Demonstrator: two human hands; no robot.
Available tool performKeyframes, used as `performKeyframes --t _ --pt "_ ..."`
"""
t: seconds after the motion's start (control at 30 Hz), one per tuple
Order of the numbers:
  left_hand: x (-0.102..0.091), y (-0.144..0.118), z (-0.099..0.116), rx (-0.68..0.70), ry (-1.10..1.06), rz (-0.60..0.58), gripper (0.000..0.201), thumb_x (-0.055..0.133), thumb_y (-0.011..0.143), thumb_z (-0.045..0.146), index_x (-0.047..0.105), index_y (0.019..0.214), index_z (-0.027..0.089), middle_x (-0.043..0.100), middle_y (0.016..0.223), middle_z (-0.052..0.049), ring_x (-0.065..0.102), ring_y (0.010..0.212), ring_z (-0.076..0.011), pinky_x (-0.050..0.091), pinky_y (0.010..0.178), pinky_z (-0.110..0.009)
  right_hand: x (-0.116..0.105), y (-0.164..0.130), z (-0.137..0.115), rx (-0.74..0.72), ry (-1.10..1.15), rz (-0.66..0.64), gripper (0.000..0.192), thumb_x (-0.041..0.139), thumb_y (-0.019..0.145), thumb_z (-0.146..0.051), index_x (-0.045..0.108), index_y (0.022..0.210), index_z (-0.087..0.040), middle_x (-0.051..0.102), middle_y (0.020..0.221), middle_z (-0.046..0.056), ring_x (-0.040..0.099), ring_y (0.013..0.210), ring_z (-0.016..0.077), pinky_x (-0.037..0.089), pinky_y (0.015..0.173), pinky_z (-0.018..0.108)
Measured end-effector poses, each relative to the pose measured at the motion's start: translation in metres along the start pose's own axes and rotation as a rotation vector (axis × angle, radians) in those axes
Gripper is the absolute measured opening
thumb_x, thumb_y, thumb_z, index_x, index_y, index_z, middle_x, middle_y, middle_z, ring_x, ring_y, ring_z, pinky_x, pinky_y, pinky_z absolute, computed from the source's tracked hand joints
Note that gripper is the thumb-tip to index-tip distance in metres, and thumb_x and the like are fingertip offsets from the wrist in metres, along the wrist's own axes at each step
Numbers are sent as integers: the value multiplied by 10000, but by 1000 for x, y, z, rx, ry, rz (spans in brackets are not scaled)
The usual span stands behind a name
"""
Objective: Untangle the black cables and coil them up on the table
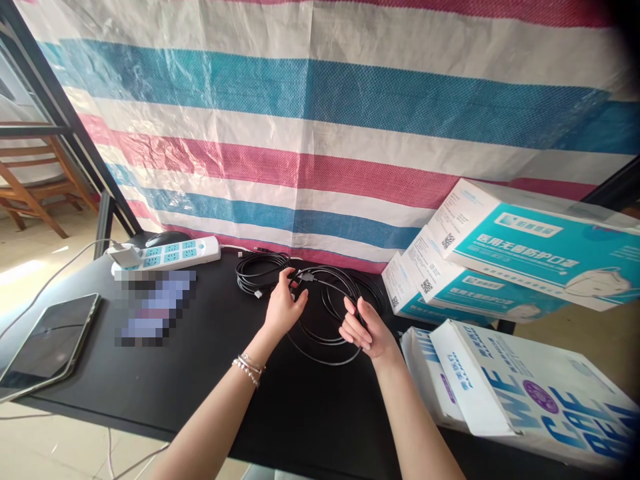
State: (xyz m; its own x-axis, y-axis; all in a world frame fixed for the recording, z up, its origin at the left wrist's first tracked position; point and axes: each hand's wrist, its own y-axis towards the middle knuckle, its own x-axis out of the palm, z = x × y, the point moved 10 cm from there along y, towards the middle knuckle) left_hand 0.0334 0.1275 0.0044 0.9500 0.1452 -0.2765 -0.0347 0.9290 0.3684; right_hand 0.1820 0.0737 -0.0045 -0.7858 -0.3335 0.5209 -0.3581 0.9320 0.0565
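On the black table (210, 393) in front of me lies a loose coil of black cable (327, 303), and both my hands are in it. My left hand (284, 308) is curled, its fingertips pinched on a strand near the connector end at the far side of the coil, just where the loops cross. A thin bracelet (249, 368) sits on that wrist. My right hand (364, 328) is half closed, fingers bent around a strand on the near right part of the coil, the palm turned toward me; the cable runs through the fingers and on down into the lowest loop, which rests flat on the table.

A second, tighter bundle (257, 272) of black cable lies just left of the coil, touching it or nearly so; I cannot tell whether they are one cable. Beyond it, at the far edge, a white power strip (173, 254) lies with a white plug (124, 255) in its left end, and a dark mouse (165, 238) sits just behind. A tablet (47, 347) lies face up at the left edge of the table. To my right, teal-and-white boxes (530, 257) are stacked leaning, and nearer me white boxes (525, 393) with blue print. A striped tarp (325, 127) hangs behind the table.
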Motion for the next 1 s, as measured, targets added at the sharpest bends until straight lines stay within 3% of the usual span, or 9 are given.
performKeyframes --t 0.1,0.2,0.4,0.67,0.8,1.0 --pt "-8 -4 24 187 147 72 448 593 734 250 452 1158 215 525 985 -70 525 746 -146 427 728 -304 1 1 4 14 17 -25 356 527 811 -528 463 689 -199 280 277 -147 165 239 40 300 379 182" --pt "-11 -9 41 292 322 122 297 578 757 248 563 1053 228 471 1073 -94 468 915 -212 379 819 -389 2 1 7 29 19 -37 365 501 819 -542 468 696 -200 283 278 -148 166 233 39 303 373 181" --pt "-7 -13 51 365 493 113 219 563 795 328 671 979 280 428 1082 -89 395 848 -202 352 775 -384 14 0 11 65 -39 -83 410 495 797 -581 469 665 -194 313 272 -141 215 211 37 329 368 190" --pt "-6 -13 51 428 404 101 212 541 810 339 699 937 275 419 994 -74 394 807 -174 392 786 -362 10 3 6 7 -44 -14 390 572 756 -557 524 697 -174 492 377 -82 365 249 48 355 389 216" --pt "0 -15 51 439 351 55 237 515 824 341 693 954 255 401 987 -75 409 788 -159 429 737 -310 4 4 3 -14 -42 29 321 665 717 -474 527 719 -184 478 379 -97 333 253 38 351 385 212" --pt "2 -15 49 423 372 17 237 477 845 308 672 971 264 421 1022 -80 455 808 -164 434 711 -288 10 2 -1 -21 -55 -19 350 685 683 -494 555 728 -173 470 396 -107 236 235 -9 368 395 196"
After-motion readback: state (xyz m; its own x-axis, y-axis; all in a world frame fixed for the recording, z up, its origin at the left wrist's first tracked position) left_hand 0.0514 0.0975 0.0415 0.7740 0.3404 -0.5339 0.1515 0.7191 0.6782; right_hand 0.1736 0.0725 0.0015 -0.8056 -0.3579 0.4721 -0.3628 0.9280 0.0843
